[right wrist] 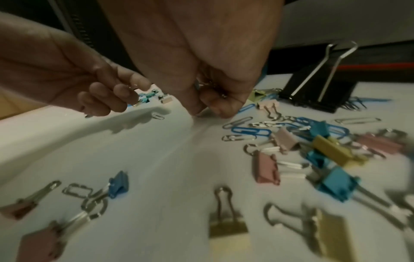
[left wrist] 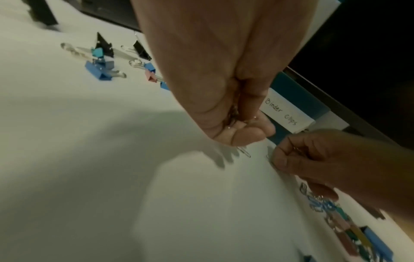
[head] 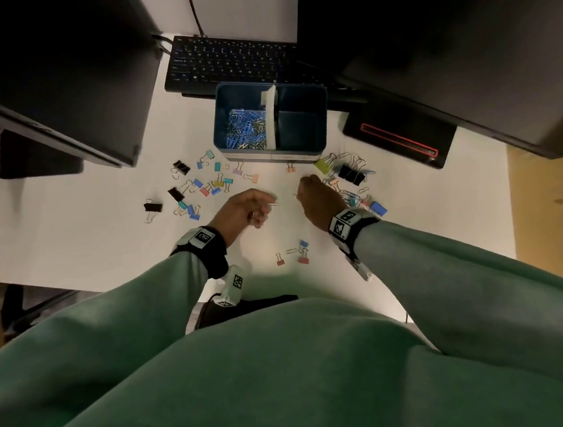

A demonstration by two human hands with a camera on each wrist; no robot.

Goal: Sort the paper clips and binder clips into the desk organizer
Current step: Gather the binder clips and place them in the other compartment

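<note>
The blue desk organizer (head: 305,144) stands mid-desk; its left compartment holds a heap of paper clips (head: 246,128), and its right one looks bare. A label (left wrist: 284,113) on its front reads "Binder Clips". My left hand (head: 266,207) hovers low in front of it, fingers curled round some silver paper clips (left wrist: 233,120). A loose silver paper clip (left wrist: 245,152) lies just under its fingertips. My right hand (head: 302,191) is close beside it, fist curled round wire clips (right wrist: 221,95), fingertips down at the desk.
Coloured and black binder clips (head: 203,182) lie scattered left of the hands. More of them, mixed with blue and silver paper clips (right wrist: 251,132), lie to the right. A large black binder clip (right wrist: 318,92) stands there. A keyboard (head: 228,62) and monitors sit behind the organizer.
</note>
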